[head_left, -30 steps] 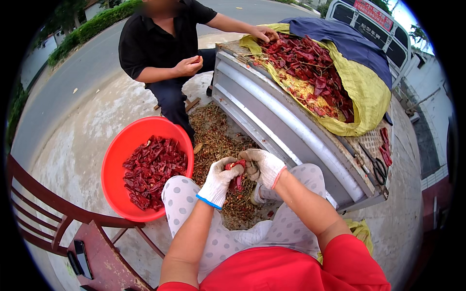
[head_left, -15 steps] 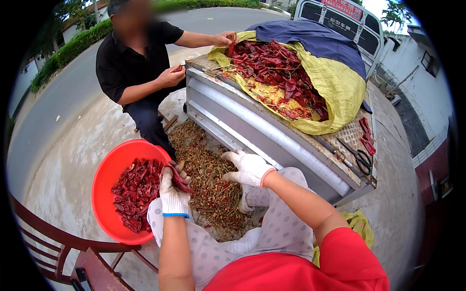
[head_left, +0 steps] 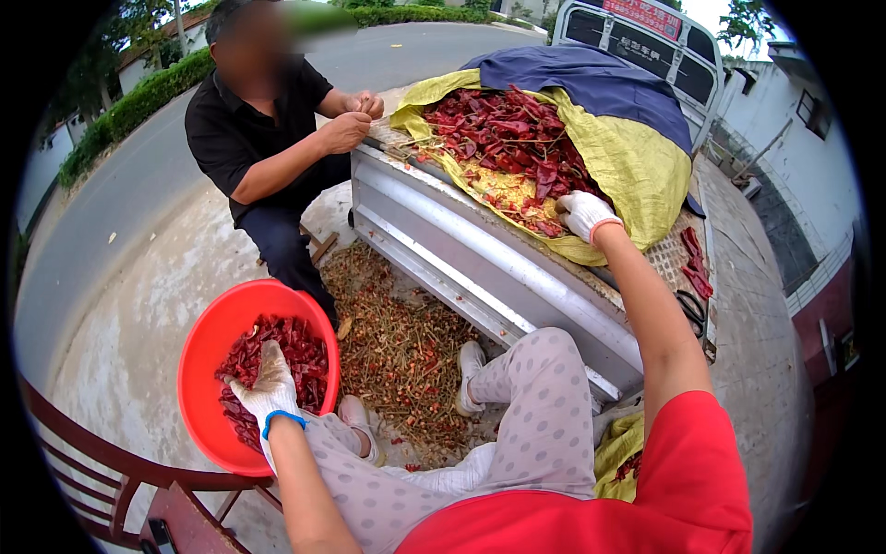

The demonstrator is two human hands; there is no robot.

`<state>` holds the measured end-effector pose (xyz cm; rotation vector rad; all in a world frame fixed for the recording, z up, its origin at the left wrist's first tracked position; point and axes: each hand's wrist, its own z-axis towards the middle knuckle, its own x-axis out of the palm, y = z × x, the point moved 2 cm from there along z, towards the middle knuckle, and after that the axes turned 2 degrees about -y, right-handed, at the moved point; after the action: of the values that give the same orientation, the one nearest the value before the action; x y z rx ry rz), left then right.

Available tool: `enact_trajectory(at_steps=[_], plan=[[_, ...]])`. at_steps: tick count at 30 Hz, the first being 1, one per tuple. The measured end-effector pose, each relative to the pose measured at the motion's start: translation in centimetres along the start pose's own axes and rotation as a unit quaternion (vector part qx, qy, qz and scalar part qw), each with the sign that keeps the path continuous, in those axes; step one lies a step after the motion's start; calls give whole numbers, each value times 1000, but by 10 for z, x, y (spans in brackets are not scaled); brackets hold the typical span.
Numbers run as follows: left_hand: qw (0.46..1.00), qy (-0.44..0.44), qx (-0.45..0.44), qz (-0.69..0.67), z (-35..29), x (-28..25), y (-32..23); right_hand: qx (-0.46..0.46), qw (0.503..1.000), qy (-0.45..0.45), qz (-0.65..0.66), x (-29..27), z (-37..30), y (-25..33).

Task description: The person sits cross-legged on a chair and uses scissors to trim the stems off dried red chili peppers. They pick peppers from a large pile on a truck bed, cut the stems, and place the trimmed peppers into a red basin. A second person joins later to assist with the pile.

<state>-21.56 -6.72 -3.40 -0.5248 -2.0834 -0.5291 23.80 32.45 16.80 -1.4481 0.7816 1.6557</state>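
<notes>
The truck bed (head_left: 434, 235), grey and ribbed along its side, stands on pale, stained concrete (head_left: 120, 323). Beyond the bed run a road (head_left: 415, 55) and a hedge (head_left: 157, 90); behind it rises the cab (head_left: 637, 42), and to its right is a white wall (head_left: 775, 115). A heap of dry stems (head_left: 397, 342) covers the ground at the foot of the bed. A person (head_left: 221, 138) in black sits at the bed's far left corner, both hands close together; what they hold is too small to tell. On the bed lies a yellow sack (head_left: 651, 198), its mouth gaping, a dark blue cloth (head_left: 591, 78) over its back. Scissors (head_left: 688, 305) lie at the bed's right end. The chillies (head_left: 517, 129) fill the sack's mouth: deep red, glossy and wrinkled, some with pale stems, with yellow seeds spilled below them. More chillies fill the red basin (head_left: 197, 369) left of the bed; a few lie on the bed near the scissors. The gloved left hand (head_left: 266, 383) is over the basin, thumb wide of the fingers. The gloved right hand (head_left: 583, 214) reaches among the chillies on the bed, fingertips partly hidden; I cannot tell whether they grip one.
</notes>
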Motion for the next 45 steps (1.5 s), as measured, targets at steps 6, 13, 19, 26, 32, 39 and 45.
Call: enact_trajectory(at_steps=[6, 13, 19, 26, 32, 39, 45], plan=[[992, 19, -14, 120, 21, -21, 11, 79, 961, -64, 257, -1, 6, -25], [958, 45, -52, 277, 8, -38, 45, 142, 908, -109, 378, -8, 1, -44], [921, 53, -103, 371, -1, -45, 65, 152, 976, -22, 152, -1, 13, -38], [887, 127, -172, 409, -18, -46, 90, 155, 980, -50, 116, 11, 15, -42], [780, 208, -111, 580, -47, -39, 111, 178, 944, -24, 277, -31, 4, -16], [665, 361, -29, 653, -60, -49, 135, 176, 786, 218, 551, -38, -60, 97], [439, 457, 1, 773, -109, -47, 165, 84, 741, 404, 530, 14, -117, 196]])
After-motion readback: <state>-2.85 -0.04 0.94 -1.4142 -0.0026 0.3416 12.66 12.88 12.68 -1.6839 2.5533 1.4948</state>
